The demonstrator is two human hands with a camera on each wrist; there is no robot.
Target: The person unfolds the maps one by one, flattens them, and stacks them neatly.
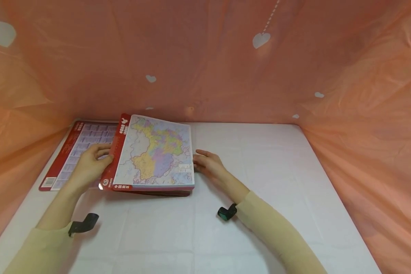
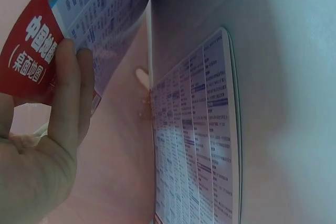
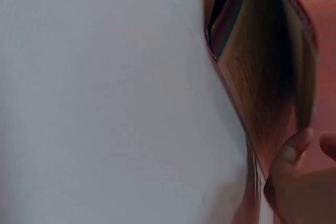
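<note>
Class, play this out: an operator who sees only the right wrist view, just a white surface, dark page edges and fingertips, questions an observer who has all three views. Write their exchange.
Operator: What are those dark sheets?
Observer: A stack of map sheets; the top one shows a coloured map with a red border.
Operator: Where is the left hand?
Observer: The left hand grips the stack's red left edge, fingers curled round it.
Operator: Anything else on the table?
Observer: One sheet of printed tables lies flat on the white table, left of the stack.
Operator: And the right hand?
Observer: The right hand touches the stack's right edge.
</note>
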